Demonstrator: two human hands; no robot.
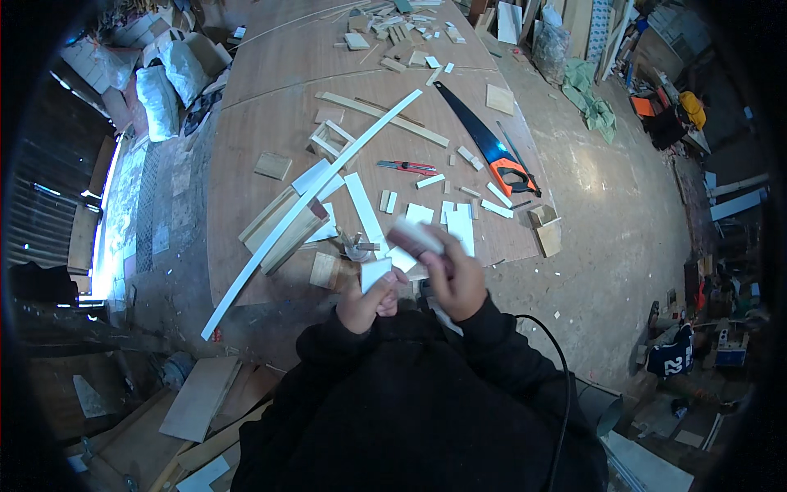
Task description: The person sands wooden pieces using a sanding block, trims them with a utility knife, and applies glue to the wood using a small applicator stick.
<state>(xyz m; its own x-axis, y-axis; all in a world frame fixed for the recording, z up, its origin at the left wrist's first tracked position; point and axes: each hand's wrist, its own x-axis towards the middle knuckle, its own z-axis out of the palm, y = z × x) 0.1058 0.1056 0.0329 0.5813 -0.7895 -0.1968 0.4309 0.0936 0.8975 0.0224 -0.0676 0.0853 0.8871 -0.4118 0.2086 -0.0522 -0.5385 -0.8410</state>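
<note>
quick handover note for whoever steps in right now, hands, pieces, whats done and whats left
Left hand: closed on a small white panel piece, held up at the near edge of the plywood sheet.
Right hand: gripping a reddish-brown block, blurred, set against the white piece; looks like sanding.
Nearby: cut white strips, a long white strip, red cutter, handsaw.
Done: many pieces are already cut.
Left: the held piece is in work; how far along cannot be told.
</note>
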